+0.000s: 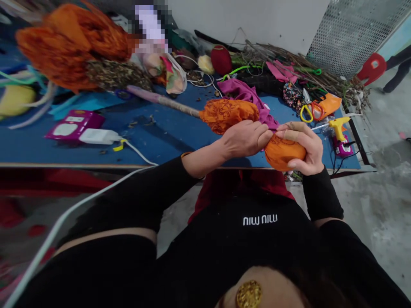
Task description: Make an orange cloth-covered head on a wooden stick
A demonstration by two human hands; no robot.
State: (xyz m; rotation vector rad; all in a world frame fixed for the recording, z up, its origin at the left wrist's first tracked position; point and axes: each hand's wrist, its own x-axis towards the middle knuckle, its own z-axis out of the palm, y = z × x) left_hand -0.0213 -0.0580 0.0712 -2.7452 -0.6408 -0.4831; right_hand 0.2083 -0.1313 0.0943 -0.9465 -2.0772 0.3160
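My left hand (245, 139) has its fingers closed at the near end of a patterned orange cloth bundle (229, 113), which is fixed on a wrapped stick (175, 104). What lies under those fingers is partly hidden. My right hand (308, 145) curls around a rounded orange cloth-covered lump (284, 152), its thumb below and its fingers on top. Some fingers of this hand wear tape-like wraps. Both hands meet close together above the table's front edge. Purple cloth (244, 94) lies just behind them on the blue table (180, 145).
A yellow glue gun (338, 126) and yellow-and-red-handled scissors (307, 109) lie to the right. Dry twigs (289, 55) line the back. Left are a large orange cloth heap (70, 42), a purple box (75, 126) and a white power strip (99, 136) whose cable hangs over the edge.
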